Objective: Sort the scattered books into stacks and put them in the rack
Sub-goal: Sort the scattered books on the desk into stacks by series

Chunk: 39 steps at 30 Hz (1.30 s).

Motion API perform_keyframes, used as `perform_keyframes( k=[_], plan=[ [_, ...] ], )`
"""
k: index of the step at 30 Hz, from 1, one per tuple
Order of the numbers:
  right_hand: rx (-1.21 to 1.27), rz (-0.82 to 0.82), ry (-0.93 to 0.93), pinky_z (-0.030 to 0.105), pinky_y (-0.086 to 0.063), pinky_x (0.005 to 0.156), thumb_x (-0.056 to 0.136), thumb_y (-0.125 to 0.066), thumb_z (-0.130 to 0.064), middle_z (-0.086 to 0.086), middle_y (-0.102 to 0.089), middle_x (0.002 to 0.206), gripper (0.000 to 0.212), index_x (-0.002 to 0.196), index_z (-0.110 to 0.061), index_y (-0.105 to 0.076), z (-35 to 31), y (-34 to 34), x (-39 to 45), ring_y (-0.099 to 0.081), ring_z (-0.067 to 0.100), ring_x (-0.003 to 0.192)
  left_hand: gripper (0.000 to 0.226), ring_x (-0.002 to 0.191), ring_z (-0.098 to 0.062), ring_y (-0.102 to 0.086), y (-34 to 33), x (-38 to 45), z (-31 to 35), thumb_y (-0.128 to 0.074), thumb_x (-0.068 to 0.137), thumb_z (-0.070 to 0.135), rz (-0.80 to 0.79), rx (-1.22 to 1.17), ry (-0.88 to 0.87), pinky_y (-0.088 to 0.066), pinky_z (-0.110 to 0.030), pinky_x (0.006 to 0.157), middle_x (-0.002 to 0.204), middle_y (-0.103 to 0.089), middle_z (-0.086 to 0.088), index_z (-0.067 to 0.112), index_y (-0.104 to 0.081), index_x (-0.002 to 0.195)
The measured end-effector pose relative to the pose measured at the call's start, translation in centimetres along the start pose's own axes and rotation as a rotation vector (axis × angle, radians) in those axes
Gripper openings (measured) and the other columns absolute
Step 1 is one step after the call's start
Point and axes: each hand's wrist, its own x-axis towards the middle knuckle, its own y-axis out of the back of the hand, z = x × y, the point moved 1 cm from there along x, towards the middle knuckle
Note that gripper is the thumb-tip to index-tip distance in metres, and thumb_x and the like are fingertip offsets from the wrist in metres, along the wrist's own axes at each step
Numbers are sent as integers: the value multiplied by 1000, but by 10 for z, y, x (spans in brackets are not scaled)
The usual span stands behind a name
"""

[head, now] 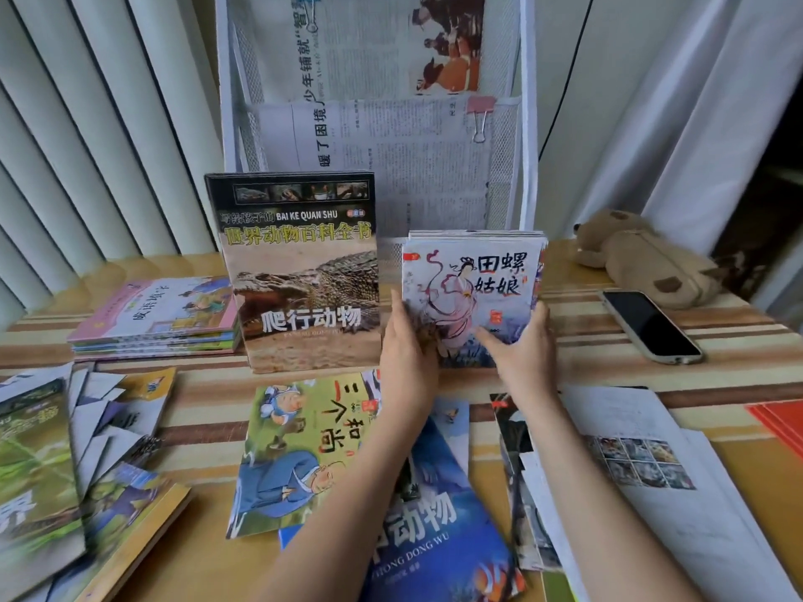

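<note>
A stack of thin picture books point(473, 288) stands upright at the foot of the white mesh rack point(528, 123), its front cover showing a woman in pink robes. My left hand point(406, 341) grips the stack's left edge and my right hand point(519, 345) grips its right lower edge, thumb across the cover. Left of it, a thick reptile encyclopedia stack point(304, 271) stands upright against the rack. A flat pile of pink-covered books point(160, 317) lies further left. Loose books are scattered in front: a monk picture book point(300, 449) and a blue ocean animal book point(434, 536).
Newspapers point(391, 145) fill the rack's pockets, one held by a pink binder clip point(480, 115). A phone point(649, 325) and a plush toy point(643, 254) lie at the right. Loose papers point(652, 471) cover the near right; more books point(65, 471) are piled at the near left.
</note>
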Motion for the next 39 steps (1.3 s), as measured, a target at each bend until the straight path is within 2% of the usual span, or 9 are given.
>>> perform_keyframes(
  k=[6, 13, 20, 23, 26, 29, 31, 33, 39],
  plan=[
    [-47, -4, 39, 47, -47, 94, 77, -72, -43, 16, -48, 136, 94, 145, -5, -20, -2, 1, -1, -48, 34, 121, 90, 143, -28, -13, -8, 1, -1, -47, 85, -8, -128, 3, -33, -10, -9, 99, 156, -9, -17, 1, 19, 146],
    [-51, 138, 151, 48, -32, 110, 77, -75, -27, 18, -20, 153, 108, 150, -12, 4, -17, 1, -13, -25, 34, 139, 80, 144, -32, -14, 4, -7, 14, -41, 87, -9, -23, 25, -44, -23, -29, 111, 155, -13, -21, 3, 10, 147],
    [-40, 470, 472, 44, -42, 95, 84, -55, -7, 17, -54, 122, 47, 129, -8, -42, -34, 18, -28, -52, 34, 111, 48, 104, -30, -60, 52, -20, 24, -41, 80, -14, -43, 179, -135, -50, -39, 88, 125, -57, -11, 5, -60, 120],
    [-33, 236, 520, 38, -50, 74, 82, -54, 1, 10, -61, 99, 41, 122, -8, -44, -49, 21, -41, -60, 28, 87, 32, 92, -26, -63, 89, -22, 4, -44, 87, -1, -68, 364, -66, -54, -38, 76, 116, -62, -8, 11, -64, 109],
    [-155, -250, 499, 27, -48, 60, 89, -57, -13, 1, -63, 93, 35, 123, -12, -46, -61, 29, -70, -64, 23, 79, 29, 102, -24, -61, 123, -23, -27, -48, 92, 16, -156, 515, 66, -54, -38, 86, 130, -55, -7, 13, -58, 120],
    [-342, -746, 368, 40, -47, 93, 90, -53, -49, 3, -45, 141, 64, 142, -26, -25, -58, 34, -109, -52, 24, 119, 48, 125, -32, -47, 137, -26, -51, -45, 94, 38, -359, 585, 199, -41, -46, 103, 146, -38, -11, 14, -43, 136],
    [-484, -953, 342, 48, -18, 114, 86, -46, -64, 0, -4, 159, 83, 150, -31, -5, -54, 34, -129, -9, 24, 146, 60, 134, -32, -35, 138, -30, -59, -39, 95, 50, -426, 676, 183, -29, -45, 111, 150, -32, -10, 14, -37, 142],
    [-562, -982, 357, 49, 2, 116, 85, -40, -69, -1, 18, 158, 86, 150, -33, 2, -50, 32, -138, 17, 20, 144, 64, 133, -34, -32, 137, -32, -62, -39, 92, 56, -423, 707, 158, -27, -46, 110, 146, -37, -11, 15, -38, 141],
    [-505, -917, 295, 54, 2, 114, 91, -44, -57, -5, 9, 159, 75, 150, -33, -6, -51, 33, -142, 14, 15, 145, 62, 116, -31, -38, 151, -27, -54, -57, 75, 69, -357, 690, 207, -36, -44, 98, 121, -49, -8, 22, -56, 115]
  ],
)
